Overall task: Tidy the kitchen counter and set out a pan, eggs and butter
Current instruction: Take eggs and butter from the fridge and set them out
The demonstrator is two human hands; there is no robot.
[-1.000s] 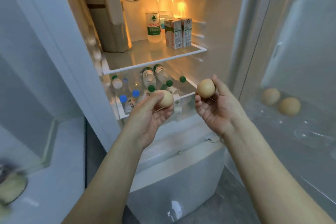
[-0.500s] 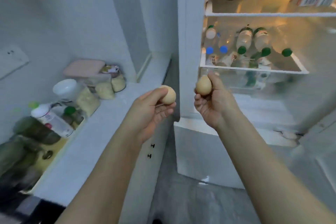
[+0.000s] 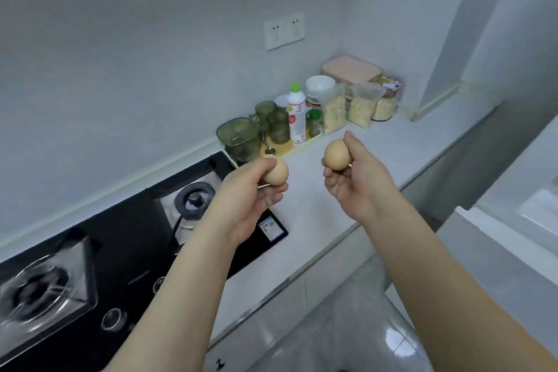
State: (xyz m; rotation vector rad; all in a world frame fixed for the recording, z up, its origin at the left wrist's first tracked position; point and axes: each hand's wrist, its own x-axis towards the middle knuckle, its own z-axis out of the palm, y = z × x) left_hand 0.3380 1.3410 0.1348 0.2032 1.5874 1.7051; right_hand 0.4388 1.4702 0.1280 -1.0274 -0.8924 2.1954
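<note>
2 smooth, matte tan eggs were held above the pale counter [image 3: 392, 154] — the left hand [image 3: 250, 199] curled its fingers round the left egg [image 3: 276, 174], and the right hand [image 3: 356, 181] gripped the right egg [image 3: 337, 155]. At left lay a glossy black glass hob [image 3: 126, 238] with 2 round burners. Far along the wall stood 3 clear jars of pale grain [image 3: 359, 112].

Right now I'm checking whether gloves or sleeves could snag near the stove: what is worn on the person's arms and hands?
Nothing shows on either. The left hand and the right hand are bare, with no gloves, rings, watch or bands in view. Both forearms are uncovered as far as the bottom edge of the picture; no sleeve shows, so anything worn higher up cannot be told.
</note>
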